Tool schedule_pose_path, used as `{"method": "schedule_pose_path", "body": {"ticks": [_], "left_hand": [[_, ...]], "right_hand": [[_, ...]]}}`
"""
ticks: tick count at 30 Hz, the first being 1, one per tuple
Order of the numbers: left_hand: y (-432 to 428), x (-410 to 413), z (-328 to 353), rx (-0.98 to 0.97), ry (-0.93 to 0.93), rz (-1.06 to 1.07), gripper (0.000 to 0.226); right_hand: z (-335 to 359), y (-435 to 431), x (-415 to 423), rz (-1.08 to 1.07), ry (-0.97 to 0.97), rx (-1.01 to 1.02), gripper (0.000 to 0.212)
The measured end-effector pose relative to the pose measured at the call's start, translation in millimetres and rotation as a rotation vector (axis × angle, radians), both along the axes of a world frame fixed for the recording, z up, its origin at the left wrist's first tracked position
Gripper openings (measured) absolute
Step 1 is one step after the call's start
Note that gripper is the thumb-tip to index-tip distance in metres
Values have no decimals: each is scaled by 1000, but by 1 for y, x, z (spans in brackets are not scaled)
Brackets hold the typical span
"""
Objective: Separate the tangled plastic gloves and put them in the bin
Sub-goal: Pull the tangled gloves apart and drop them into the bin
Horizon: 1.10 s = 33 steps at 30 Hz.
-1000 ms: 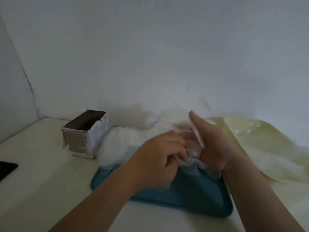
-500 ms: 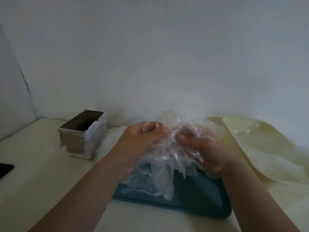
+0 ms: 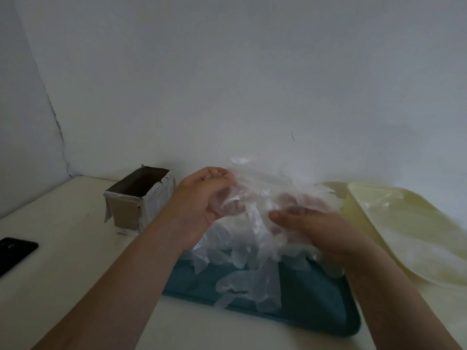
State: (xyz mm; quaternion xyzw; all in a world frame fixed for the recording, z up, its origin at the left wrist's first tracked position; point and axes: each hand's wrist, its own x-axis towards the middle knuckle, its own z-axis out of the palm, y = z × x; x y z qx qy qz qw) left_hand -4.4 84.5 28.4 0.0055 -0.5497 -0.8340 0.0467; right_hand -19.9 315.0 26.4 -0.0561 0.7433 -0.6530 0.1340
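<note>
A tangled clump of clear plastic gloves (image 3: 262,223) hangs above a teal tray (image 3: 316,306) in the middle of the table. My left hand (image 3: 202,205) pinches the clump at its upper left edge. My right hand (image 3: 318,231) grips the clump from the right, with its fingers buried in the plastic. Loose glove fingers dangle down onto the tray. An open cardboard box (image 3: 139,198), the bin, stands on the table to the left of my left hand.
A black phone (image 3: 15,251) lies at the left edge of the table. A pale yellow plastic sheet (image 3: 409,228) lies at the right, against the white wall behind the table.
Both hands have lifted the clump of gloves up off the tray and drawn a little apart, stretching the plastic between them.
</note>
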Motion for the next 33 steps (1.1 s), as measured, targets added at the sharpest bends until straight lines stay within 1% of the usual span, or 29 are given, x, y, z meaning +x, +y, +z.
{"method": "schedule_pose_path", "body": {"ticks": [1, 3, 4, 5, 6, 7, 8, 9, 10, 11, 12, 13, 14, 15, 16, 18, 19, 21, 23, 25, 26, 27, 29, 31, 33], "left_hand": [[2, 2, 1, -72, -3, 4, 22], [6, 3, -4, -342, 44, 116, 9], [8, 3, -8, -501, 97, 192, 5], [9, 2, -12, -647, 148, 261, 4], [9, 1, -16, -765, 187, 308, 5], [10, 1, -18, -848, 212, 331, 7], [11, 2, -19, -908, 227, 340, 7], [11, 2, -19, -947, 234, 341, 8], [12, 1, -20, -961, 238, 339, 8], [13, 1, -21, -947, 243, 330, 9], [15, 1, -21, -909, 248, 315, 10], [17, 2, -19, -860, 253, 301, 12], [18, 3, -17, -805, 260, 291, 13], [19, 5, -14, -753, 268, 283, 14], [20, 7, -10, -708, 279, 279, 16], [20, 12, -3, -647, 312, 280, 19], [20, 14, 0, -633, 332, 289, 20], [20, 16, 4, -617, 372, 307, 22], [23, 18, 5, -618, 412, 309, 23], [27, 19, 3, -663, 464, 292, 22], [29, 19, 2, -697, 503, 279, 21], [31, 20, 0, -732, 549, 268, 21], [34, 21, -3, -778, 612, 244, 23], [36, 20, -6, -779, 610, 231, 22], [34, 17, -9, -750, 559, 234, 23]], "right_hand": [[9, 4, 5, -3, 38, 62, 38], [27, 15, 8, -58, 184, 194, 87], [35, 22, 9, -94, 258, 271, 108], [45, 27, 12, -119, 320, 319, 121], [51, 32, 14, -124, 360, 341, 130], [55, 35, 19, -116, 399, 345, 135], [58, 36, 24, -104, 449, 337, 136], [60, 34, 30, -103, 519, 323, 130], [62, 29, 35, -97, 607, 279, 116], [62, 23, 38, -104, 683, 225, 96], [59, 15, 39, -114, 724, 181, 77], [55, 7, 38, -122, 733, 169, 63], [49, 1, 35, -125, 718, 209, 56], [43, -2, 30, -126, 697, 296, 55], [38, -3, 25, -115, 667, 411, 60], [28, 3, 13, -16, 542, 627, 78], [25, 6, 10, 47, 466, 664, 86], [23, 14, 5, 133, 394, 598, 92], [25, 17, 4, 157, 423, 440, 86], [27, 14, 5, 130, 437, 275, 80], [29, 11, 7, 123, 454, 222, 69], [30, 7, 9, 117, 475, 186, 55], [30, -1, 14, 85, 498, 143, 30], [25, -3, 13, 39, 471, 72, 18], [20, -2, 9, -1, 393, -35, 16]]}}
